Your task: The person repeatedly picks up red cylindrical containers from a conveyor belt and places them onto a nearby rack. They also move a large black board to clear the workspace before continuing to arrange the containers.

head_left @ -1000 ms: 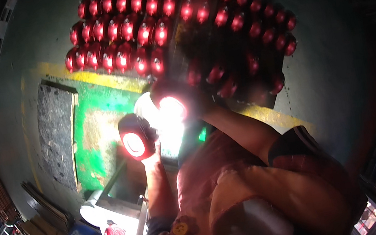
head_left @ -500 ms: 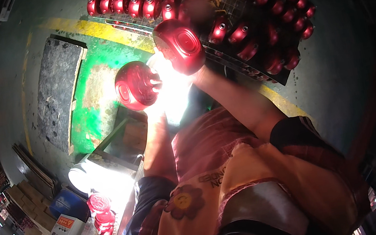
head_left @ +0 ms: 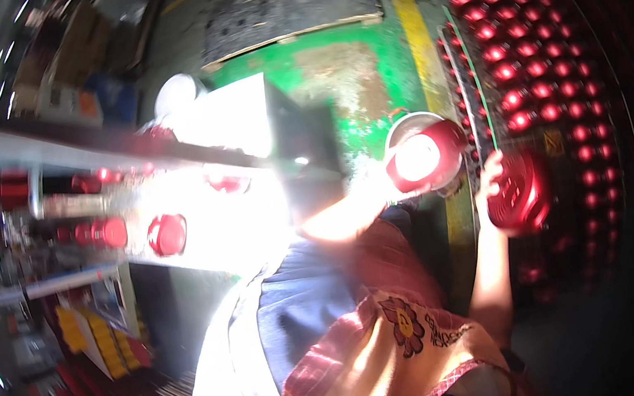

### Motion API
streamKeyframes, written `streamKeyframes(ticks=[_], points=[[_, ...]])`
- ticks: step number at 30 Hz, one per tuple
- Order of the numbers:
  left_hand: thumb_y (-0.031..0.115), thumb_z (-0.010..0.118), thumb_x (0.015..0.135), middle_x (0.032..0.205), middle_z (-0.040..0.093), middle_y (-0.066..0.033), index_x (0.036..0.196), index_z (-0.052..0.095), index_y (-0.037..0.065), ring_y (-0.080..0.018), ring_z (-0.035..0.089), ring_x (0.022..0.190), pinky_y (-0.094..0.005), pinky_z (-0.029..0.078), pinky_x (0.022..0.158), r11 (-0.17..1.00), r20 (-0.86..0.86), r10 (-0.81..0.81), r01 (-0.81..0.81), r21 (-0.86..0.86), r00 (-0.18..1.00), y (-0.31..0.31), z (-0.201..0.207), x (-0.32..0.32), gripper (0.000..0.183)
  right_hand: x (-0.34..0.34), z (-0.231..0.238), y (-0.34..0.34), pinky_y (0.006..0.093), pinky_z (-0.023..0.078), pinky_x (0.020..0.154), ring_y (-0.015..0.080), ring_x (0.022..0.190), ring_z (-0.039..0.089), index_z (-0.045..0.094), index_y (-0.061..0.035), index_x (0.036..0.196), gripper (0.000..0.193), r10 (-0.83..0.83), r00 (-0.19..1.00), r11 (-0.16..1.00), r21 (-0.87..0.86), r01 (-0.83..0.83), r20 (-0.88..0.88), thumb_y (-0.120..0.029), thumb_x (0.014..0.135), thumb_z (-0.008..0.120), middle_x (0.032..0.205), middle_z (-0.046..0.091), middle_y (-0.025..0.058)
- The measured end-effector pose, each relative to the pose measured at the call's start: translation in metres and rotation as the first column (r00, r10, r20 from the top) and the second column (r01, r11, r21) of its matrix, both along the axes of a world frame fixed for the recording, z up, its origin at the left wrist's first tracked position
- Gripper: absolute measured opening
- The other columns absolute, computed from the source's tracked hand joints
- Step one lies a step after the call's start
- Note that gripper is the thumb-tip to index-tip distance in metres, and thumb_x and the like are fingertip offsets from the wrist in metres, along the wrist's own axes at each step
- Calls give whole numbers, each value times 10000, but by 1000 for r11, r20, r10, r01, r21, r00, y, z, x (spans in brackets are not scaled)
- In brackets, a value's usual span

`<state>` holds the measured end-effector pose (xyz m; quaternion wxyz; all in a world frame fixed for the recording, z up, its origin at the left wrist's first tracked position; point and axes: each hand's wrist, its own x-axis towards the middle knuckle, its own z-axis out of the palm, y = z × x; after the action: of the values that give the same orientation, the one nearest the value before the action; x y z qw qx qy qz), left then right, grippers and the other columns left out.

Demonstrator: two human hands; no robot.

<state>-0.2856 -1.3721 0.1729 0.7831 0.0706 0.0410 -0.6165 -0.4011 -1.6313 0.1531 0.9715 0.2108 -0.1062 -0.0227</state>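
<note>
- A green-painted patch of floor (head_left: 332, 86), worn bare in places, with a yellow painted stripe (head_left: 409, 23) along its right edge.
- A grey, scuffed flat pallet board (head_left: 285, 6) lying on the floor beyond the green patch.
- A long metal workbench (head_left: 74, 146), blurred and washed out by glare, carrying several round red parts (head_left: 168, 233).
- A stack of yellow bins (head_left: 93, 340) below the bench, at left.
</note>
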Motion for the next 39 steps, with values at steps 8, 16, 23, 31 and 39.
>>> streamKeyframes(ticks=[8,16,23,31,39], points=[[264,596,943,1377,537,-148,1369,478,43,-270,537,1252,-471,421,1068,943,112,92,-123,308,989,130,49,-124,494,-157,-16,132,464,487,931,289,1245,509,411,-72,1425,741,119,993,984,134,-118,1,-330,817,747,1452,438,101],[243,646,908,1362,546,-138,1399,461,14,-248,562,1208,-418,468,1037,904,286,228,-311,293,931,298,33,-182,573,-262,-37,193,454,439,1013,268,1295,468,387,-107,1461,734,156,956,988,57,-146,-250,-376,855,702,1475,420,95],[208,597,916,1271,600,-167,1344,502,-9,-254,602,1137,-404,472,1014,634,398,431,-586,505,810,451,41,-185,490,-228,-25,249,461,404,1042,290,1330,413,369,-107,1476,748,304,939,953,59,-299,-161,-366,855,697,1525,351,93],[164,670,868,1314,576,-121,1342,542,24,-220,575,1176,-338,434,1033,-9,903,-154,-914,405,402,645,85,-115,511,-63,28,402,501,464,1012,341,1298,476,406,-53,1430,610,120,965,832,-507,-226,-233,-316,907,580,1456,449,148],[175,744,763,1401,459,-102,1234,648,352,-354,521,1127,-430,468,941,-285,660,-729,-957,-48,184,679,31,-21,512,158,146,652,392,388,1085,261,1303,487,516,-54,1392,527,-475,872,-327,-944,-53,115,-88,884,652,1405,501,157]])
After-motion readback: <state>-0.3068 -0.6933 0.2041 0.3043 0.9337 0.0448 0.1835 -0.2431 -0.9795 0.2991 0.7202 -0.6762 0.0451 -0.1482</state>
